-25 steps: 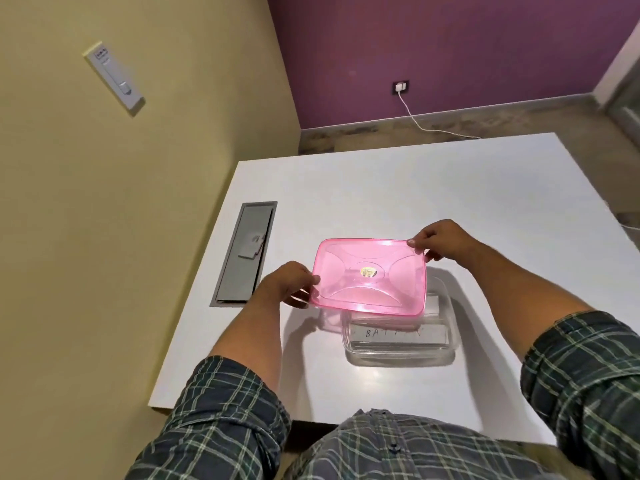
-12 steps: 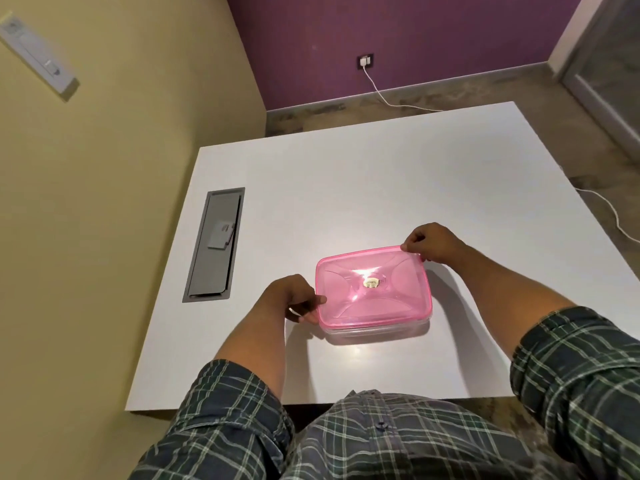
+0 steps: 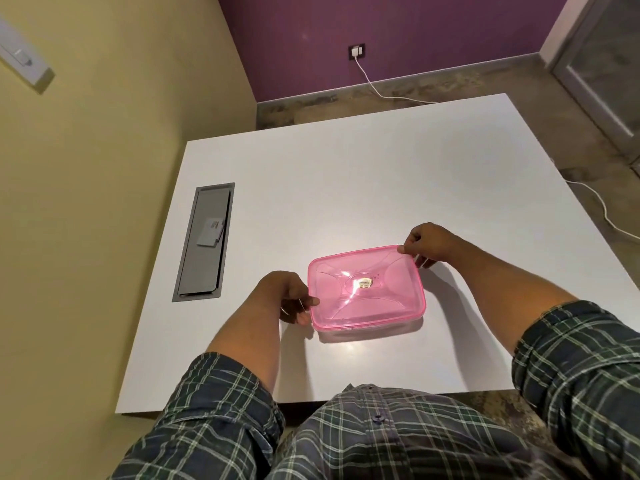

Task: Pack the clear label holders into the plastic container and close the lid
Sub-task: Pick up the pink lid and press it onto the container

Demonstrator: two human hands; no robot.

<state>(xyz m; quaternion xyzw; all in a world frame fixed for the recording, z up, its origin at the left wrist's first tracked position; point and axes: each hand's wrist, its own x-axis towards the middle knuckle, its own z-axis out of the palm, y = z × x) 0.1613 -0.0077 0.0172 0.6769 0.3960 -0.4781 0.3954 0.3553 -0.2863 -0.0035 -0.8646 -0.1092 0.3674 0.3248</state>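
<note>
Yellow and purple walls meet behind a white table (image 3: 346,174), the largest thing in view, with a grey cable hatch (image 3: 204,242) set into its left side. Near the table's front edge sits the plastic container (image 3: 370,332), clear-walled, with the pink lid (image 3: 365,289) lying flat on top and covering it; whatever is inside cannot be made out through the pink. At the lid's near left corner the left hand (image 3: 287,296) pinches the rim with curled fingers. At the far right corner the right hand (image 3: 427,245) grips the rim between thumb and fingers. A small shiny sticker (image 3: 363,282) marks the lid's centre.
</note>
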